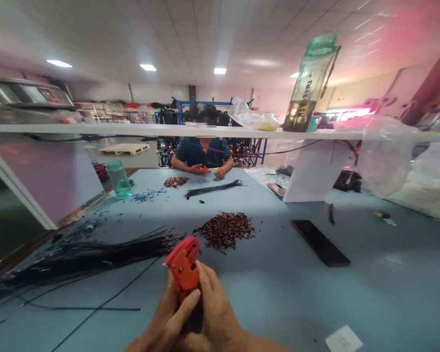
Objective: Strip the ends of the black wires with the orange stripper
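Both of my hands are wrapped around a red-orange wire stripper (186,266) with a dark handle, held above the table's near edge. My left hand (172,313) grips it from the left, its thumb lying across the handle. From the other side my right hand (216,308) closes on the same tool. The stripper's jaw end points up and away from me. Just beyond it lies a pile of small copper-coloured and dark bits (225,231). To the left stretches a thick bundle of black wires (106,256), with some loose strands in front of it.
A dark phone (320,243) lies right of the pile. A green bottle (119,180) stands at left; another bottle (310,85) stands on the white shelf (150,129). A co-worker (202,151) sits opposite holding a red tool, near a smaller wire bundle (214,188). Plastic bags (388,156) hang at right.
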Motion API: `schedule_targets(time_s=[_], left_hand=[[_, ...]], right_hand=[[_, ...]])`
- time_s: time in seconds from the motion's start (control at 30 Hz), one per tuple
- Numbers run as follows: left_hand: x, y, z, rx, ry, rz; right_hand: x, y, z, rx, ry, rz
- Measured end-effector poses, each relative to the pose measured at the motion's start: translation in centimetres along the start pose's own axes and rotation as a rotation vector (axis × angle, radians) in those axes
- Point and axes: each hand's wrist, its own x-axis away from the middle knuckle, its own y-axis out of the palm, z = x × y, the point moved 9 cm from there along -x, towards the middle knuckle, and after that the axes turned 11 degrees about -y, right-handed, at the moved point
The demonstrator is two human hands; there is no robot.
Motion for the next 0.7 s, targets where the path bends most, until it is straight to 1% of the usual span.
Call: schedule_targets(time_s=[0.03,0.1,0.13,0.17,0.2,0.23,0.27,0.3,0.33,0.4,0.47,0.5,0.57,0.63,0.7], left_hand=[[0.1,0.6,0.2,-0.055,-0.001,-0.043],[0.4,2.2,0.8,-0.216,0.012,-0.173],[0.7,3.0,1.6,-0.293,0.055,-0.246],[0.8,3.4,2.6,-0.350,0.107,-0.290],[0.7,3.6,3.6,-0.422,0.159,-0.336],[0.5,3.4,4.7,-0.518,0.224,-0.342],[-0.1,2.7,5.9,-0.648,0.309,-0.290],[-0.9,1.4,7.1,-0.799,0.375,-0.187],[-1.9,-0.2,7.9,-0.950,0.399,-0.076],[-3.9,-3.8,8.8,-1.036,0.352,0.058],[-5.2,-6.9,9.0,-1.109,0.311,0.125],[-5.6,-8.1,8.9,-1.142,0.294,0.136],[-5.7,-9.6,8.5,-1.197,0.265,0.125],[-5.1,-10.2,8.2,-1.240,0.242,0.077],[-4.0,-10.0,8.1,-1.272,0.224,-0.011]], right_hand=[[0.0,-0.1,0.2,-0.051,0.051,0.023],[-0.1,-0.4,0.4,-0.168,0.127,0.048],[-0.2,-0.7,0.3,-0.210,0.142,0.052],[-0.3,-1.0,0.2,-0.258,0.153,0.050],[-0.3,-1.3,0.6,-0.353,0.213,0.064],[-0.1,-1.7,1.3,-0.447,0.295,0.105],[0.3,-2.3,2.3,-0.533,0.410,0.186],[0.8,-2.7,3.2,-0.638,0.520,0.261],[1.4,-3.1,4.2,-0.743,0.619,0.377],[1.8,-3.5,4.9,-0.825,0.687,0.444],[2.1,-3.5,5.2,-0.875,0.721,0.463],[2.1,-3.4,5.3,-0.895,0.733,0.465],[2.3,-3.2,5.2,-0.923,0.753,0.467],[2.5,-3.1,5.1,-0.933,0.761,0.467],[2.6,-3.0,5.1,-0.929,0.763,0.462]])
